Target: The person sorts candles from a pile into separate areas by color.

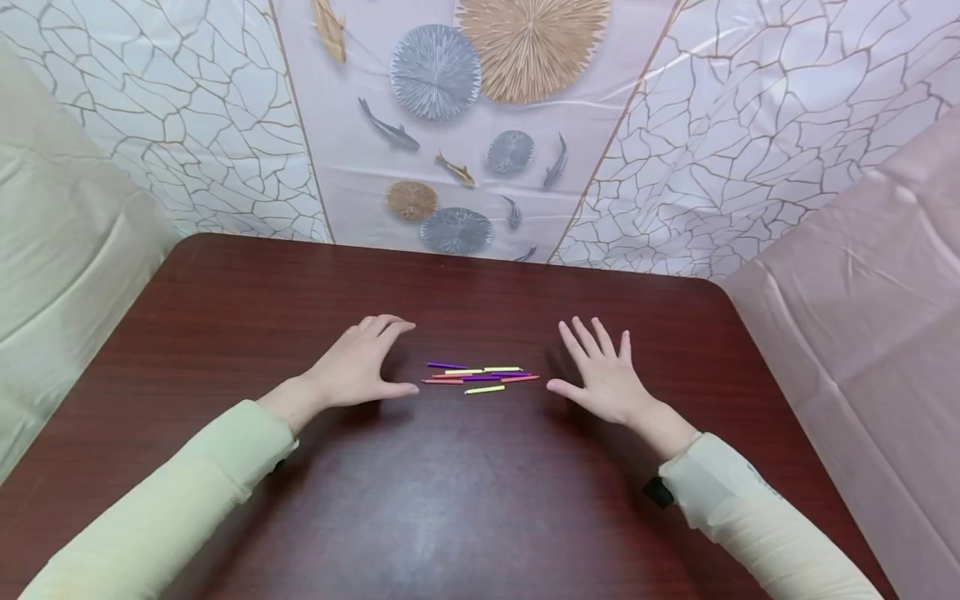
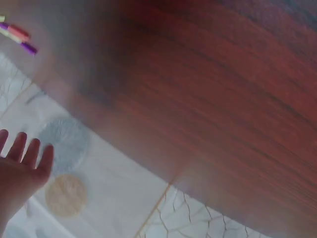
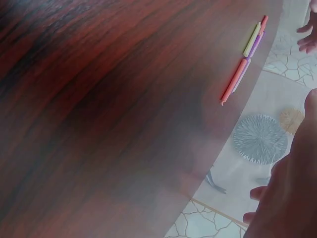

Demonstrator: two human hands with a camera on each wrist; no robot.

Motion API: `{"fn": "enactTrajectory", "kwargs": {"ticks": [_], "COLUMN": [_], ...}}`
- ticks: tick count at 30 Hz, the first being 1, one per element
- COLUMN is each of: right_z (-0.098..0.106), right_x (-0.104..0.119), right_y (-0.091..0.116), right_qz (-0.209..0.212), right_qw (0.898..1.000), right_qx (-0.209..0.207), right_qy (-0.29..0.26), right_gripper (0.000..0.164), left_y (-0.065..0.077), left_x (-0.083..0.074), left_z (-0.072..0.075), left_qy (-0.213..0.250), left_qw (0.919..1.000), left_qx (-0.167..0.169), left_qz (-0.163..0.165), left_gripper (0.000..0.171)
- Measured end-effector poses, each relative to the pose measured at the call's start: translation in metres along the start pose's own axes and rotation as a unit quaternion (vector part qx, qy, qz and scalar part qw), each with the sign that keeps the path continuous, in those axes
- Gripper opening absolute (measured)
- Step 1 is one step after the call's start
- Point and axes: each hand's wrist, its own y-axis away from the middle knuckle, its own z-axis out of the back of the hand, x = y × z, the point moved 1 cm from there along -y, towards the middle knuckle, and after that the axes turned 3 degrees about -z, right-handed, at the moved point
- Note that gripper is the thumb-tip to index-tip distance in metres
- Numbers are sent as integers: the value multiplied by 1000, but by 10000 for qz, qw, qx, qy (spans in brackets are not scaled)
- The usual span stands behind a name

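Note:
A loose bundle of thin, candle-like sticks lies flat on the table, centred between both hands. Among them are a yellow stick (image 1: 484, 389) nearest the front, a purple stick (image 1: 446, 365) at the back left and a red stick (image 3: 233, 84) with a small wick-like nub at its end. To the left of the bundle, my left hand (image 1: 348, 367) holds nothing, its fingers gently bent and its thumb apart. My right hand (image 1: 607, 383) is on the other side, fingers spread and straight, thumb toward the sticks. Neither hand touches them.
The dark reddish-brown wooden table (image 1: 450, 483) has rounded far corners. Behind it hangs a patterned sheet (image 1: 510, 200) with fish and round motifs. Pale padded panels (image 1: 847, 333) flank the table. A small black item (image 1: 658, 492) shows at the right cuff.

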Motion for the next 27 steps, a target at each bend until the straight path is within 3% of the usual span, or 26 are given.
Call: {"fn": "enactTrajectory", "kwargs": {"ticks": [5,9,12,15,20,23,27], "right_z": [1,1,1,0,-6,-11,-17], "right_x": [1,2,3,4,6,7,7], "right_y": [-1,-5,-8,-11,-18,-21,-25], "right_qz": [24,-1,-134,-373,-664,-658,-609], "right_qw": [9998,9988,9948,9827,9494,9362,9274], "right_qx": [-126,-265,-245,-144,-80,62,328], "right_qy": [-175,-422,-975,-1810,-3068,-3453,-3677], "right_gripper": [89,86,82,71,42,34,31], "left_y": [-8,-13,-15,-18,-21,-21,-21], "left_x": [-4,-8,-9,-9,-3,-1,0], "left_z": [-10,-16,-20,-26,-40,-48,-55], "left_qy": [720,939,1050,1334,2023,2314,2408], "left_qw": [9973,9954,9943,9909,9788,9722,9697], "left_qx": [-6,124,162,105,52,52,39], "left_qz": [131,145,120,152,300,347,416], "left_gripper": [62,48,41,36,30,28,25]}}
